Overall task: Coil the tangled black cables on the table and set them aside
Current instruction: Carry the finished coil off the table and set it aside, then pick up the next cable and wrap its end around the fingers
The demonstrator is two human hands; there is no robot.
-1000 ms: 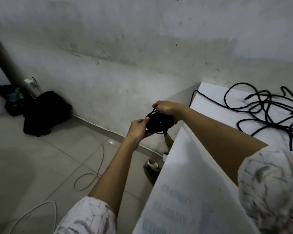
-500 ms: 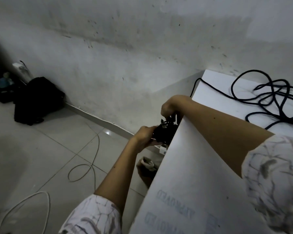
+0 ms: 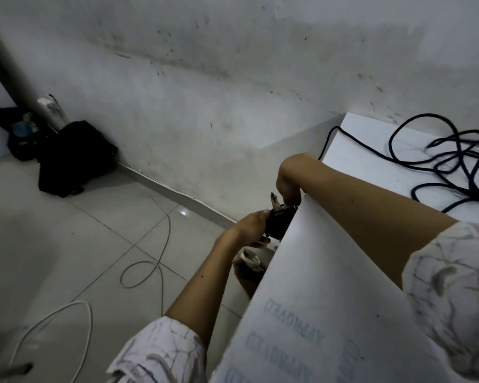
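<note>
The table [image 3: 329, 272] edge hides part of the coiled cable [image 3: 278, 222], held beside its left edge. The left hand [image 3: 250, 228] grips the coil; the right hand [image 3: 288, 181] bends down over it, fingers pinching its top. Tangled cables [image 3: 454, 158] lie far right on the table.

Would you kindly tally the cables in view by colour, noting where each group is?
Black cable coil held in both hands: 1, left hand, right hand.
Black cable tangle on the table: 1.
Pale cables on the floor: 2.
Total: 4
</note>
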